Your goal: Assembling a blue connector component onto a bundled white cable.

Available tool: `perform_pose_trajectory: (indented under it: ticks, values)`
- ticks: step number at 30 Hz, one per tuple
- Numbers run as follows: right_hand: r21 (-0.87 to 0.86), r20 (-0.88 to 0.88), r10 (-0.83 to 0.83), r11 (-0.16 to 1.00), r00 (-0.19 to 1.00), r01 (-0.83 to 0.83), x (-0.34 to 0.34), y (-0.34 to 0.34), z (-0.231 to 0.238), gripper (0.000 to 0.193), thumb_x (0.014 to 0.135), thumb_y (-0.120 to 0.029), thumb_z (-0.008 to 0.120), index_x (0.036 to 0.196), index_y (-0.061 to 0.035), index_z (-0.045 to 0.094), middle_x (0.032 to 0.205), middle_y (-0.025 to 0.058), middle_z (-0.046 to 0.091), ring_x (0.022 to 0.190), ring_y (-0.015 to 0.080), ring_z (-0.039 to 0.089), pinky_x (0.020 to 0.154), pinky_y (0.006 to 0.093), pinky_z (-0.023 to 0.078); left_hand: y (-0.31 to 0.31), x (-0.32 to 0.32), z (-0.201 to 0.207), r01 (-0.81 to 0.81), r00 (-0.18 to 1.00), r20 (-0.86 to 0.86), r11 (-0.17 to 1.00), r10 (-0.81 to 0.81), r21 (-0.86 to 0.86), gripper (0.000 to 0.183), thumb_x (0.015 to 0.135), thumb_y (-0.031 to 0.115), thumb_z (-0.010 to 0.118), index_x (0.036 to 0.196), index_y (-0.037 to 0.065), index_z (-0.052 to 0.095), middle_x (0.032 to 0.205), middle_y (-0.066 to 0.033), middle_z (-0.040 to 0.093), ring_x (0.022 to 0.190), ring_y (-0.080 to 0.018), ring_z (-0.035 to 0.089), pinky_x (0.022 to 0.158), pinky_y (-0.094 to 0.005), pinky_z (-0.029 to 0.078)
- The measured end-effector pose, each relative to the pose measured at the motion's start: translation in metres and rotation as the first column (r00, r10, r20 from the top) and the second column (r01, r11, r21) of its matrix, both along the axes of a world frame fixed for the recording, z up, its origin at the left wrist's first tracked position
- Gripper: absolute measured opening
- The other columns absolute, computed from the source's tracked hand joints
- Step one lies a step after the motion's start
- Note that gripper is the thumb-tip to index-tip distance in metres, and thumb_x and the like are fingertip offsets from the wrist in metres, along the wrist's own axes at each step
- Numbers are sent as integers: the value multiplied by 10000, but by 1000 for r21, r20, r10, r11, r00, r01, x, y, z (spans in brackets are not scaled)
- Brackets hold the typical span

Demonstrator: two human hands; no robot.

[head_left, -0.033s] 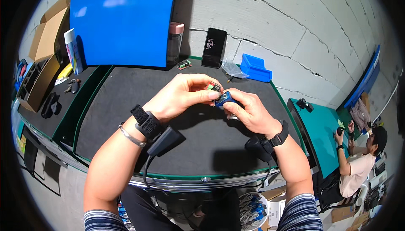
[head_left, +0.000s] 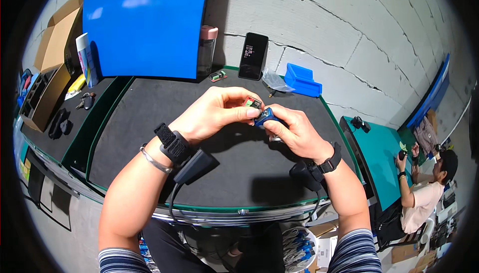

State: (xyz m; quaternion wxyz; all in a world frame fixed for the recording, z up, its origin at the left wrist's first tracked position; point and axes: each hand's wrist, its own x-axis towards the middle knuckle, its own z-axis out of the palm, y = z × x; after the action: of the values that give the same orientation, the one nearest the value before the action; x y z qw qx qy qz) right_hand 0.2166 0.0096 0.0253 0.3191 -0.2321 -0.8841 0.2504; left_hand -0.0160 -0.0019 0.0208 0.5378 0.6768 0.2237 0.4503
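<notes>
Above the far middle of the dark mat, my left hand (head_left: pixel 219 112) pinches a small red circuit board (head_left: pixel 253 102) with a green and black part on it. My right hand (head_left: pixel 297 131) grips a blue cable connector (head_left: pixel 264 117) between thumb and forefinger. The connector's open end faces the board, and the two meet or nearly meet at my left thumb tip; I cannot tell whether they touch. Something pale shows under my right thumb, mostly hidden. Another small board with green parts (head_left: pixel 217 76) lies farther back on the mat.
Along the back stand a pink-lidded bottle (head_left: pixel 206 51), a phone (head_left: pixel 253 56), a clear plastic bag (head_left: pixel 277 81) and a blue bin (head_left: pixel 303 80). Left are a spray can (head_left: pixel 87 61) and cardboard box (head_left: pixel 42 101). A bucket of cables (head_left: pixel 299 250) sits below. A person (head_left: pixel 424 193) works at right.
</notes>
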Motion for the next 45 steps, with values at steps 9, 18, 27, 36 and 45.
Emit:
perform_pose_trajectory:
  ticks: [9, 18, 27, 36, 45]
  values:
    - [-35, 80, -62, 997, 995, 65, -1, -3, 2, 225, 963, -216, 579, 926, 5, 566, 714, 89, 579, 633, 175, 577, 581, 316, 458, 3, -1, -3, -90, 977, -184, 992, 106, 92, 259, 892, 93, 683, 1132, 2, 646, 983, -25, 675, 907, -82, 619, 840, -245, 511]
    - [-13, 137, -86, 996, 987, 89, -3, -2, -3, 264, 957, -246, 577, 877, 5, 563, 676, 142, 586, 581, 272, 581, 559, 360, 449, 6, 1, -8, -165, 934, -295, 976, 202, 143, 261, 850, 129, 733, 1064, -12, 682, 848, -25, 688, 819, -76, 628, 775, -247, 526]
    - [64, 152, -149, 988, 977, 141, -3, 0, -10, 256, 944, -231, 585, 855, 6, 548, 668, 162, 586, 601, 343, 586, 560, 391, 444, 1, 7, -9, -237, 894, -347, 957, 283, 169, 238, 838, 76, 734, 1055, -13, 691, 874, -38, 709, 796, -75, 646, 752, -236, 530]
    - [-314, 46, -95, 944, 994, 105, 12, 7, 1, 449, 997, -438, 487, 1000, -11, 626, 790, 57, 632, 761, 128, 580, 704, 312, 468, 4, 5, -6, -196, 939, -250, 965, 236, 176, 254, 850, 52, 712, 1097, 5, 676, 929, -25, 698, 842, -74, 635, 779, -242, 530]
    - [-195, 194, -180, 956, 964, 218, 12, 17, -5, 337, 895, -359, 677, 946, -26, 660, 734, 48, 587, 666, 145, 555, 624, 306, 450, 14, -2, -18, -179, 928, -299, 971, 220, 157, 437, 833, 194, 760, 1204, 19, 610, 894, -39, 680, 807, -81, 619, 738, -250, 511]
